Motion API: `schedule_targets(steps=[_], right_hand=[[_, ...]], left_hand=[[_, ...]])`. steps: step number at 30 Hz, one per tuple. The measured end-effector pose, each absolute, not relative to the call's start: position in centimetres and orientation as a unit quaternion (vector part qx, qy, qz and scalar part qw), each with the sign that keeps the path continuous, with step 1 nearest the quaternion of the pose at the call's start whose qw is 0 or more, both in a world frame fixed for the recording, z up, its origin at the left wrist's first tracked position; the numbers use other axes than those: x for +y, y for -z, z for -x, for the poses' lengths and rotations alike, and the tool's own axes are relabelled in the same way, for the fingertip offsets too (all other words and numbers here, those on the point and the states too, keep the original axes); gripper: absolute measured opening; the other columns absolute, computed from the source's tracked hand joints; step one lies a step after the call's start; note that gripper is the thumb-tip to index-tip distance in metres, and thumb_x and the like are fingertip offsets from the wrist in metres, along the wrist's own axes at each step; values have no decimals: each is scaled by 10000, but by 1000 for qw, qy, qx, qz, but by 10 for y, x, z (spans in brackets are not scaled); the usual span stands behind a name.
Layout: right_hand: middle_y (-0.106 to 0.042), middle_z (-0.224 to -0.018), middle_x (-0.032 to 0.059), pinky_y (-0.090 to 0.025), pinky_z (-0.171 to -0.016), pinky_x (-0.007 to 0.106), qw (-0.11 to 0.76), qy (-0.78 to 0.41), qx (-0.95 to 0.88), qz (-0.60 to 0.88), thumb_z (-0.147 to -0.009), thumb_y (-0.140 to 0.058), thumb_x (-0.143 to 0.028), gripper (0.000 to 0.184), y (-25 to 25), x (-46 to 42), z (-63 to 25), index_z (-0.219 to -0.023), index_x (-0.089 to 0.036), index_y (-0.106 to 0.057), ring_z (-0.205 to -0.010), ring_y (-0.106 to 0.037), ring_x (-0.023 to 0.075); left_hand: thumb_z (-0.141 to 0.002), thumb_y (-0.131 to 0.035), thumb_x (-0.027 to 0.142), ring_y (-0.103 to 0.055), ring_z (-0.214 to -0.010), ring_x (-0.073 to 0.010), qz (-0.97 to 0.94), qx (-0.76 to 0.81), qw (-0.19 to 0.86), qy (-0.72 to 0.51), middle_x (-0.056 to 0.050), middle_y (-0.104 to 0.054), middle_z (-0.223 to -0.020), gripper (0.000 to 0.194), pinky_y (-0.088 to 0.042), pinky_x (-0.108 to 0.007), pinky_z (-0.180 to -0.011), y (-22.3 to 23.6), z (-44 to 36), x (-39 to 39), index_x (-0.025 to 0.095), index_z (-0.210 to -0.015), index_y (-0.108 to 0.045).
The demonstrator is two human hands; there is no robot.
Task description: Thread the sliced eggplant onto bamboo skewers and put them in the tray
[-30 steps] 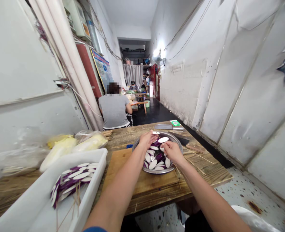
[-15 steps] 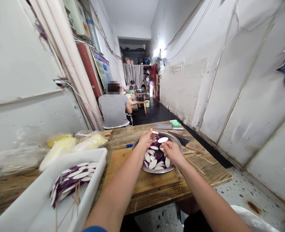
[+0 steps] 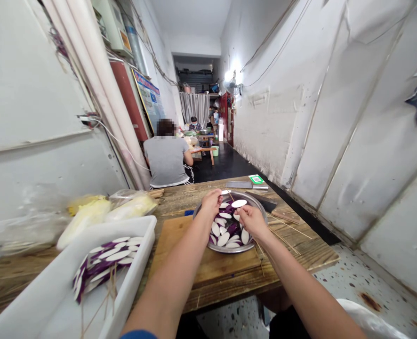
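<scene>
Over a metal bowl [image 3: 204, 248] of purple-skinned eggplant slices [image 3: 224, 239], my left hand [image 3: 212, 201] pinches the edge of one white eggplant slice [image 3: 226, 192]. My right hand [image 3: 251, 219] is closed, with its fingertips just below another eggplant slice [image 3: 239, 203]. A thin wooden skewer [image 3: 231, 196] sticks out from that slice up toward the one in my left hand. The skewer's lower end is hidden by my right fingers. The bowl rests partly on a wooden cutting board [image 3: 173, 242].
A white tub [image 3: 150, 235] at the left holds skewered eggplant slices [image 3: 115, 254]. Bagged cabbages [image 3: 88, 219] lie behind it. Two cleavers [image 3: 238, 185] [image 3: 265, 203] and loose skewers [image 3: 286, 241] are on the table's right side. Two people sit farther back.
My left fingers, spread over the bowl before, have drawn together on the slice's edge and shifted slightly left. My right hand has hardly moved.
</scene>
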State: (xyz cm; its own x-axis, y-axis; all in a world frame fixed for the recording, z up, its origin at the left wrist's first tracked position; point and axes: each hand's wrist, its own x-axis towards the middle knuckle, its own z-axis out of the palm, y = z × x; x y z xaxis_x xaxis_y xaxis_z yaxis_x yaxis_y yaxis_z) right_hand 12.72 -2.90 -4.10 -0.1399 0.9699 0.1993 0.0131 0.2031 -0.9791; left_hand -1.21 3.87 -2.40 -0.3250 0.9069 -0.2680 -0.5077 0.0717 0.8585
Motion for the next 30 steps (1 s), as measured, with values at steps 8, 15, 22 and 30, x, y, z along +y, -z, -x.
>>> schedule_targets(steps=[8, 15, 22, 30], right_hand=[[-362, -333, -80, -135, -325, 182, 484, -471, -604, 423, -715, -483, -306, 187, 42, -29, -127, -623, -164, -565, -276, -244, 50], [-354, -336, -79, -145, -335, 191, 485, -460, -613, 421, -717, -476, -322, 200, 43, -27, -127, -629, -162, -559, -293, -244, 56], [-335, -345, -86, -169, -355, 199, 494, -446, -609, 432, -725, -469, -357, 232, 43, -26, -128, -651, -156, -557, -307, -255, 62], [-332, -347, -94, -154, -359, 197, 497, -459, -595, 434, -734, -475, -361, 223, 44, -26, -128, -668, -160, -545, -300, -229, 54]], left_hand=[[-829, -499, 128, -586, -550, -102, -230, 468, 526, -672, 9, -549, -672, 123, -514, -256, -553, 20, 7, 33, 180, -941, -487], [-815, -491, 104, -449, -379, -43, -295, 559, 486, -603, 7, -565, -647, 234, -348, -147, -397, 25, 7, 37, 158, -1043, -496], [-697, -434, -136, -613, -574, -142, -266, 454, 677, -514, -60, -599, -673, 347, -491, -215, -534, 25, 5, 34, 74, -952, -539], [-823, -448, 8, -618, -607, -104, -177, 438, 698, -538, -48, -604, -712, 191, -491, -132, -458, 25, 15, 41, 112, -943, -553]])
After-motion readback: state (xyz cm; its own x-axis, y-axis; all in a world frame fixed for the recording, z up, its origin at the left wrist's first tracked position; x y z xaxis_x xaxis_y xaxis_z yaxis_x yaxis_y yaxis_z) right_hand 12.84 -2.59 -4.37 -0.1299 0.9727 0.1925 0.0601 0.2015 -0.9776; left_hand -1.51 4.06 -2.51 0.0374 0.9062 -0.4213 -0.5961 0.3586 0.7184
